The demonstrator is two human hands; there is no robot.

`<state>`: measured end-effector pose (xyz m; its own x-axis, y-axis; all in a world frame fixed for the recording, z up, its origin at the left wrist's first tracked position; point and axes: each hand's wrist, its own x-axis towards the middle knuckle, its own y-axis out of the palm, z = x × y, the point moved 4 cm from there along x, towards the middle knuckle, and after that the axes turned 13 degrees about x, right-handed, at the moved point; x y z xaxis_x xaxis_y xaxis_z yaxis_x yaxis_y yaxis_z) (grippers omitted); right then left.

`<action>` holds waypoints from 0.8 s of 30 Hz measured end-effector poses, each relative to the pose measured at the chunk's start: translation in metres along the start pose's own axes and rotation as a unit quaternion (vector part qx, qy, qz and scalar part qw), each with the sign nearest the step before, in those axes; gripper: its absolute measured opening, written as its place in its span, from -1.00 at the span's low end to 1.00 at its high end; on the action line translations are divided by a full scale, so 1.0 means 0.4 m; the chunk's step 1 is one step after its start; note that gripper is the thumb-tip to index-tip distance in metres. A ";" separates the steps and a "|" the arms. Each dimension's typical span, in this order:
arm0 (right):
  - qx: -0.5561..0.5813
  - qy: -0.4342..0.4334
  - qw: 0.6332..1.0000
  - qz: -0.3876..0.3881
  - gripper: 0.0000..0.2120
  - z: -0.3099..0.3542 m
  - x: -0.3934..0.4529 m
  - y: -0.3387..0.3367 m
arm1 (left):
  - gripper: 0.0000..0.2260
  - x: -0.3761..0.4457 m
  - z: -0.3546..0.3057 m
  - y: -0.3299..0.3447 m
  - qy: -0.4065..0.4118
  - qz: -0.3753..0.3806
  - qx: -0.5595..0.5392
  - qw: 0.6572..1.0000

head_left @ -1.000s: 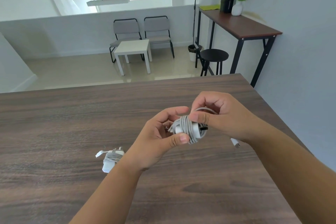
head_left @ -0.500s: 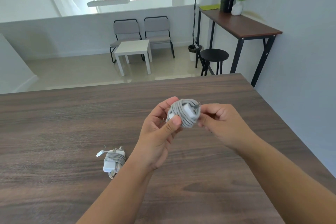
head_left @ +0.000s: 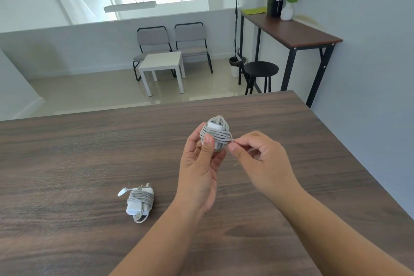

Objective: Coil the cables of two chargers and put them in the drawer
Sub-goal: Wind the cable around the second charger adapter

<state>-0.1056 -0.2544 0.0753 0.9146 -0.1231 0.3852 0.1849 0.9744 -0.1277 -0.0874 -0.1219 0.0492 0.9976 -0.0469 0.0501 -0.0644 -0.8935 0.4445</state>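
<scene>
Under my arms is the big dark wooden table (head_left: 78,163), and it fills the near half of what I see. Beyond its far edge there is a lower room with two grey chairs (head_left: 172,40), a small white table (head_left: 163,63), a black stool (head_left: 261,69) and, at the far right, a high side table (head_left: 302,33) with a vase of flowers (head_left: 286,10). I do not see any drawer from here.

My left hand (head_left: 199,172) is raised over the middle of the table and it grips the second charger (head_left: 216,133) between thumb and fingers, the thumb pressing on the near side of the bundle. The grey cable is wound around the white body many times, so this one looks almost finished. My right hand (head_left: 262,159) is just beside it on the right, with the fingers curled, and the thumb and forefinger pinch what seems to be the last short piece of the cable at the side of the bundle. I cannot see the end plug of this cable.

The first charger (head_left: 140,203) lies on the table to the near left, well apart from my hands, already wrapped, with its small white plug end (head_left: 122,192) sticking out on the left.

I judge the coiling nearly done: one charger is complete, the other needs only its loose end tucked in. Putting both in the drawer is not yet begun.
</scene>
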 end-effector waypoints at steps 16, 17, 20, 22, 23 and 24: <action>0.111 0.142 0.981 0.075 -0.90 -0.008 0.020 -0.023 | -0.57 0.048 -0.032 -0.062 0.081 0.104 0.310 0.942; 0.145 0.158 0.973 0.082 -0.90 -0.005 0.020 -0.021 | -0.60 0.045 -0.025 -0.058 0.069 0.100 0.268 0.956; 0.226 0.194 0.950 0.090 -0.91 0.003 0.027 -0.021 | -0.55 0.039 -0.008 -0.049 0.029 0.101 0.182 0.978; 0.281 0.217 0.930 0.096 -0.92 0.007 0.031 -0.025 | -0.46 0.036 -0.007 -0.046 0.011 0.105 0.156 0.982; 0.307 0.226 0.919 0.096 -0.91 0.011 0.032 -0.027 | -0.41 0.036 -0.009 -0.044 0.006 0.107 0.149 0.983; 0.324 0.233 0.912 0.095 -0.91 0.012 0.033 -0.029 | -0.36 0.036 -0.010 -0.044 0.003 0.111 0.146 0.983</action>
<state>-0.0975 -0.2665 0.0863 0.9895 0.1396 -0.0372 -0.1056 0.8745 0.4733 -0.0719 -0.1051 0.0457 0.9598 -0.2528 0.1219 -0.2694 -0.9517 0.1472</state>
